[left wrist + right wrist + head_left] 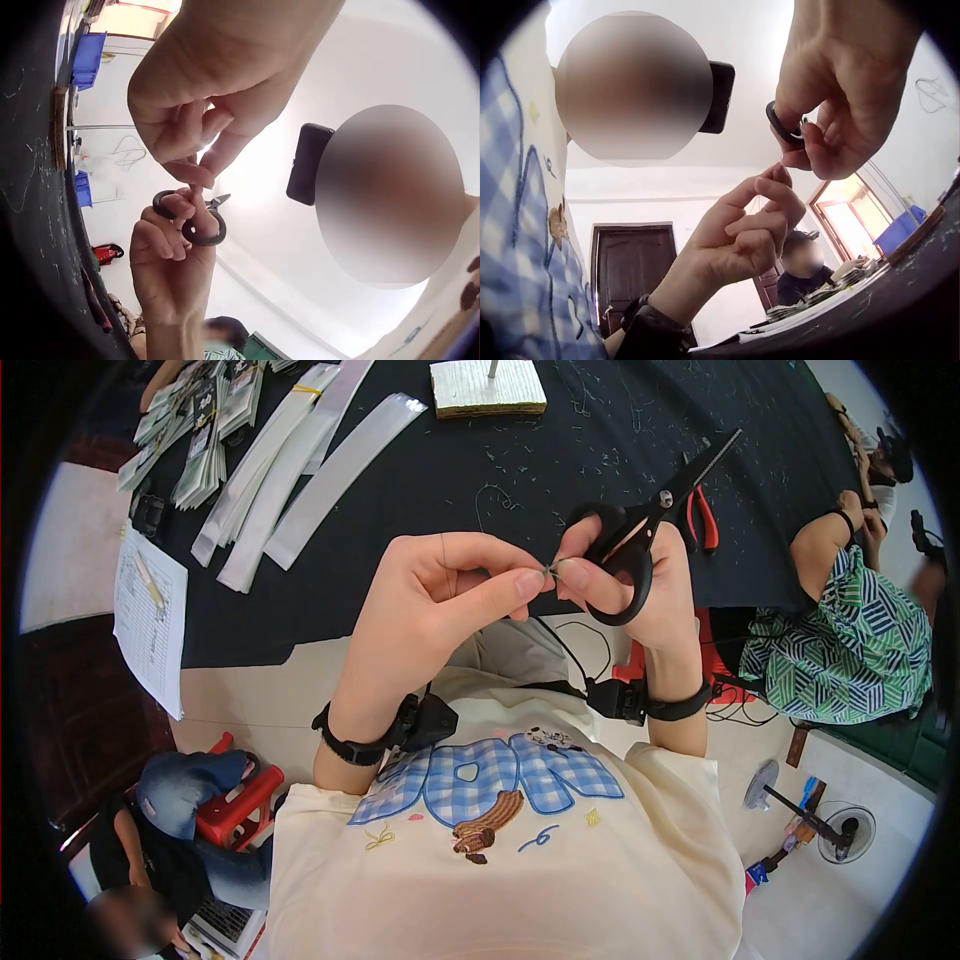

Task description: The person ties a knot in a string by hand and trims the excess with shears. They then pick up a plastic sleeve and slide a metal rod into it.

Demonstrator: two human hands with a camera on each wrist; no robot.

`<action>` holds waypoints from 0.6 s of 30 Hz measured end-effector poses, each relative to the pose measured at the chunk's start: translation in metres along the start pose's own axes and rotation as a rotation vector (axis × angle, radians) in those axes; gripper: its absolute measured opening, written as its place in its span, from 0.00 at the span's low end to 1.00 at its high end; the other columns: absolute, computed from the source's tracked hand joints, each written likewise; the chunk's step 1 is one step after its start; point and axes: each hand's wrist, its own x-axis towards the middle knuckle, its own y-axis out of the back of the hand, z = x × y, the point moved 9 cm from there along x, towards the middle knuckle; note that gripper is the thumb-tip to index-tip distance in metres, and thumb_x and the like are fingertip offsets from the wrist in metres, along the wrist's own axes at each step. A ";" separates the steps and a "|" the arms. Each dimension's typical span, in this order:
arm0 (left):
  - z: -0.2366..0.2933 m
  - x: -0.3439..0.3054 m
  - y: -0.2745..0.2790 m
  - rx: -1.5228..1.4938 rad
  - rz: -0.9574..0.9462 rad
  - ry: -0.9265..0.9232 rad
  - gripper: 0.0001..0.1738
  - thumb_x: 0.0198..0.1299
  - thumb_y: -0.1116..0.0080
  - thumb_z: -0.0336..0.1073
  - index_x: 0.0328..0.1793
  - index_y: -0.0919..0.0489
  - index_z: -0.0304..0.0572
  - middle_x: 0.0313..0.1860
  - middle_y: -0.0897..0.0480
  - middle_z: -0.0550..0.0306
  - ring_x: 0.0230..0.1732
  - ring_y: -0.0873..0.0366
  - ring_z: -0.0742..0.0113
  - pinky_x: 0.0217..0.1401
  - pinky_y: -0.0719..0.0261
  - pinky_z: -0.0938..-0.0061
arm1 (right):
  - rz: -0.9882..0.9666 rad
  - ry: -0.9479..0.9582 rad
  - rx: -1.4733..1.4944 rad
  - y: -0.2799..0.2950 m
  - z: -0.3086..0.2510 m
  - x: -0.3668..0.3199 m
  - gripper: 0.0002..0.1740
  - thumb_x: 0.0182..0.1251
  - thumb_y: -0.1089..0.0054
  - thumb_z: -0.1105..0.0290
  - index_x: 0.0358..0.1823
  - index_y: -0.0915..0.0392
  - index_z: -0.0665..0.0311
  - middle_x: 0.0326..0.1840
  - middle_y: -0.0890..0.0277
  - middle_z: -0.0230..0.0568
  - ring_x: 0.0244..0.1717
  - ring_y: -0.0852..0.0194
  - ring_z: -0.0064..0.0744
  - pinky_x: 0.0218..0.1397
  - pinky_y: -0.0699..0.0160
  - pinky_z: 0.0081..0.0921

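Above the near edge of the black-covered table, both hands meet fingertip to fingertip. My left hand (pixel 425 595) pinches a thin greenish thread (pixel 549 570) between thumb and index finger. From the other side, my right hand (pixel 660 590) pinches the same thread with its thumb and a finger. Black-handled scissors (pixel 640 525) hang on the right hand, thumb and fingers through the rings, blades pointing away to the upper right. In the left wrist view the scissors' ring (pixel 204 240) circles the right thumb. Fingertips hide most of the thread.
Long pale plastic sleeves (pixel 345 480) and packets (pixel 205 450) lie at the back left. A foil-topped block (pixel 488 387) with a rod stands at the back. Red-handled pliers (pixel 706 520) lie to the right, thread scraps (pixel 610 475) around. A paper sheet (pixel 150 625) overhangs the left edge.
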 end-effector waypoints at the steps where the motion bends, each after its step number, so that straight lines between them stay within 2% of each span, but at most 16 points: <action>1: 0.000 -0.001 0.000 0.000 0.001 0.000 0.08 0.51 0.41 0.31 0.35 0.19 0.34 0.24 0.22 0.59 0.20 0.33 0.85 0.16 0.48 0.90 | -0.001 0.000 0.001 0.000 0.000 0.000 0.09 0.52 0.34 0.73 0.32 0.21 0.70 0.25 0.23 0.34 0.27 0.26 0.18 0.30 0.28 0.13; 9: 0.005 -0.002 -0.001 0.098 0.010 -0.081 0.07 0.53 0.42 0.30 0.34 0.20 0.33 0.27 0.21 0.60 0.23 0.30 0.84 0.17 0.47 0.90 | 0.000 0.019 -0.030 0.000 -0.001 -0.001 0.09 0.53 0.35 0.74 0.33 0.22 0.71 0.26 0.23 0.35 0.28 0.26 0.18 0.32 0.28 0.14; 18: 0.004 0.000 0.000 0.052 -0.018 -0.064 0.07 0.52 0.43 0.31 0.33 0.20 0.33 0.25 0.23 0.61 0.22 0.31 0.83 0.17 0.49 0.88 | -0.012 0.043 -0.059 -0.002 -0.001 -0.001 0.09 0.53 0.35 0.74 0.34 0.22 0.71 0.28 0.23 0.36 0.29 0.26 0.18 0.32 0.28 0.13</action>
